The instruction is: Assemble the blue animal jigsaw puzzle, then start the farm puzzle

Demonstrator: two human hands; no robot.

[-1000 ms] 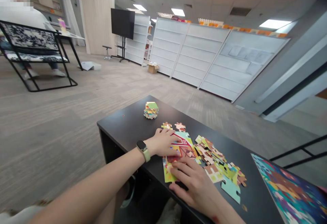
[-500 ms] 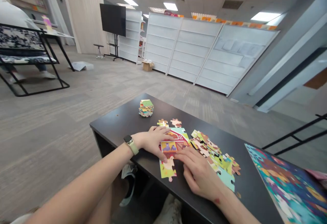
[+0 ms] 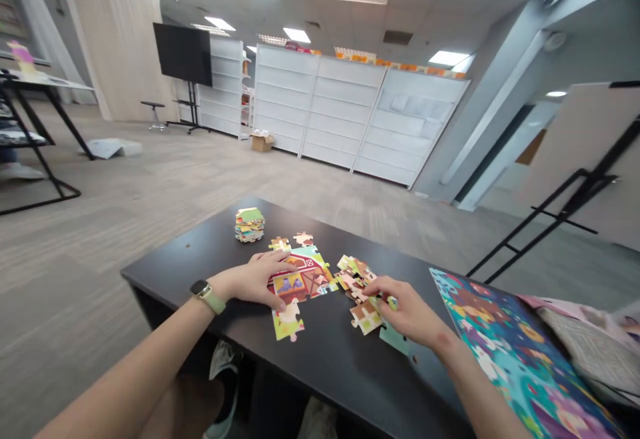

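Joined puzzle pieces with a red barn picture point(image 3: 305, 275) lie on the dark table. My left hand point(image 3: 260, 279), with a watch on its wrist, rests on their left side, fingers spread. A piece with green and pink point(image 3: 287, 322) sits at their lower left corner. My right hand point(image 3: 400, 305) is over the heap of loose pieces point(image 3: 353, 272), its thumb and fingers closed on a puzzle piece near a brown and green one point(image 3: 367, 315). Two loose pieces point(image 3: 303, 239) lie beyond the barn. Farther left stands a stack of pieces point(image 3: 249, 225).
The dark table point(image 3: 200, 252) has its near edge close to my legs. A colourful picture board point(image 3: 510, 339) lies at the right, beside a pink and grey bag point(image 3: 585, 339). Beyond the table are an easel stand point(image 3: 560, 215), white shelving point(image 3: 330, 112) and a screen point(image 3: 183, 54).
My right hand has left the barn pieces and moved right to the loose heap. My left hand stays on the joined pieces. The view has turned right.
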